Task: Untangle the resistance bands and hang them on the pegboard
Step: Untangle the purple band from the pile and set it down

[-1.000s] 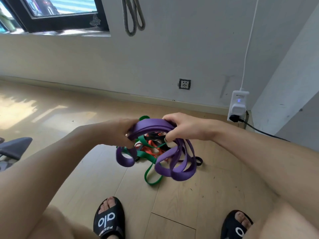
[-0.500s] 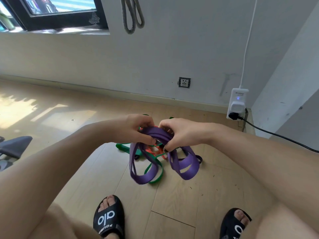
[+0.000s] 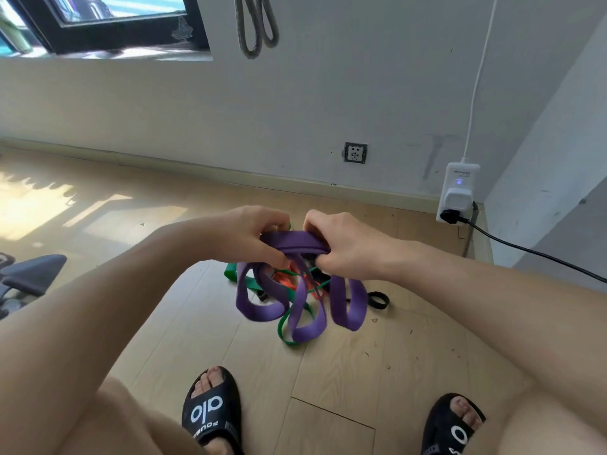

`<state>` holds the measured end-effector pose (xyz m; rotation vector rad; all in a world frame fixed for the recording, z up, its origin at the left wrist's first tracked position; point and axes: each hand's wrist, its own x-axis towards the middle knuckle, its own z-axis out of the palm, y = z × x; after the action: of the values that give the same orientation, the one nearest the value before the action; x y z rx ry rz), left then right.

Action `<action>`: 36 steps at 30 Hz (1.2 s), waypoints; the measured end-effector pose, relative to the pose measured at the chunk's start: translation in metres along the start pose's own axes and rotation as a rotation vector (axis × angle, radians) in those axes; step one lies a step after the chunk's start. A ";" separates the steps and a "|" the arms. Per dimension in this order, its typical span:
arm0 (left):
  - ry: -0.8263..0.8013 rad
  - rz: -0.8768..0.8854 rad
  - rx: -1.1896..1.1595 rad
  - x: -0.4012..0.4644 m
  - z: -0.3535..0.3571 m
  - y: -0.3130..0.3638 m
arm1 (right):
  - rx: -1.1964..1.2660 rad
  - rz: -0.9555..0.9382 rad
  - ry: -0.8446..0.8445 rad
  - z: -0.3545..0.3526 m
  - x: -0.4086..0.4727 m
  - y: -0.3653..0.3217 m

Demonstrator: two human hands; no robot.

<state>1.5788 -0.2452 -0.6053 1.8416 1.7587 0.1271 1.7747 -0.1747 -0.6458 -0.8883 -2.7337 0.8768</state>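
between the curled fingers of both hands, a wide purple band is stretched flat in a short span. the left hand grips its left end, fingers wrapped over the top and thumb beneath. the right hand pinches the right end, fingers folded around it. below the fingers, the purple band drops in several loops, tangled with a green band, an orange band and a black band. the tangle hangs above a pale wooden floor. far above the fingers, a grey band hangs on the wall. near the bottom edge, two feet wear black slides.
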 end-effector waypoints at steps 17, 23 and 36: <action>-0.041 0.014 -0.371 -0.012 -0.009 -0.004 | 0.407 0.035 -0.278 0.009 0.003 0.004; 0.005 0.029 -0.432 -0.012 -0.009 -0.004 | 0.535 0.082 -0.131 0.028 0.009 -0.002; 0.100 -0.032 -0.275 -0.012 -0.012 -0.063 | 0.140 0.114 -0.071 0.024 0.016 0.024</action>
<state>1.5163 -0.2549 -0.6210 1.6330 1.7387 0.4332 1.7668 -0.1617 -0.6799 -1.0116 -2.6619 1.1264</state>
